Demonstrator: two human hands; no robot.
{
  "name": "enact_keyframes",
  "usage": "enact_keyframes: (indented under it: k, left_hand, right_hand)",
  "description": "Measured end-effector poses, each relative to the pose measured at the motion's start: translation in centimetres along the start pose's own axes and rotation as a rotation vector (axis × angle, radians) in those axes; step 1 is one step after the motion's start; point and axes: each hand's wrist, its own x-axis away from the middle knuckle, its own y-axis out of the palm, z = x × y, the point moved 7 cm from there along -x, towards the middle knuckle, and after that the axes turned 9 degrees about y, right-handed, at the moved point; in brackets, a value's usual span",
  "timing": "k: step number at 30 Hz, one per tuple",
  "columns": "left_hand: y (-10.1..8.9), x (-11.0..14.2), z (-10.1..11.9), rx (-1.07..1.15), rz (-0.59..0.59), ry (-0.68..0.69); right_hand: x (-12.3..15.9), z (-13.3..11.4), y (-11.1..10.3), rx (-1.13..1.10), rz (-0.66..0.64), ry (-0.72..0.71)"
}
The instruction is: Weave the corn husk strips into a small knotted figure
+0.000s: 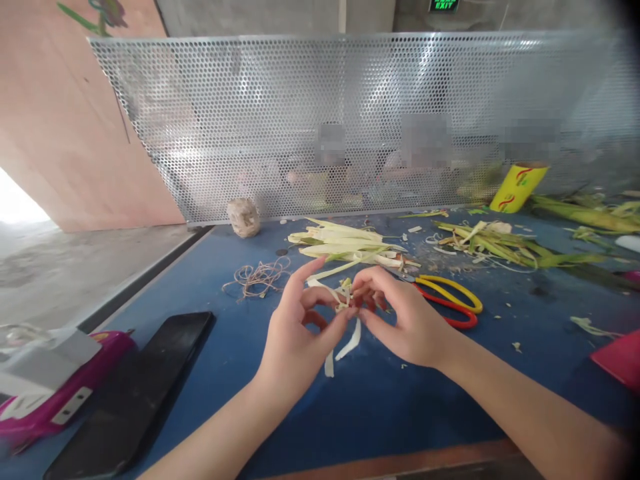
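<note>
Head view: on the blue table (360,413), a husk pile (345,251) lies loose, seemingly left unworked. Nearer, between the close fingertips of the left hand (297,327) and right hand (405,320), a looped husk strip (344,302) is pinched; with ends dangling, its shaping is judged unfinished.

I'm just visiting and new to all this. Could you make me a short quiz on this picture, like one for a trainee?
1. What are the left hand and right hand handling together?
2. True or false: the scissors lie farther right in the picture than the tangled string.
3. The scissors' handles are: A) both black; B) yellow and red; C) both green.

Key: 1. Pale, thin strips. 2. True. 3. B.
</note>
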Motion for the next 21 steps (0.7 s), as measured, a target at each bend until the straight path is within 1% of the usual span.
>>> enact_keyframes:
  k: [4,6,8,10,15,18,21]
  left_hand:
    - [-0.1,0.3,0.3,-0.055,-0.014,0.074]
    - [-0.3,0.2,0.5,-0.097,0.001,0.114]
    - [-0.5,0.1,0.5,-0.124,0.025,0.124]
    - [-0.6,0.0,0.4,-0.133,0.017,0.120]
    - [-0.6,0.0,0.5,-0.121,0.020,0.145]
    - [-0.8,0.0,0.3,-0.113,0.034,0.115]
    - [-1.2,-0.2,0.3,-0.115,0.056,0.090]
  right_hand:
    - [0.1,-0.5,0.5,0.014,-0.099,-0.031]
    - [0.1,-0.6,0.4,-0.023,-0.104,-0.014]
    - [0.1,-0.5,0.3,-0.071,-0.109,0.010]
    - [0.1,-0.5,0.5,-0.088,-0.118,0.016]
    - [0.0,0.3,0.9,-0.060,-0.117,0.026]
    - [-0.2,0.5,0.6,0.006,-0.075,0.027]
    - [-0.3,0.6,0.2,0.070,-0.056,0.060]
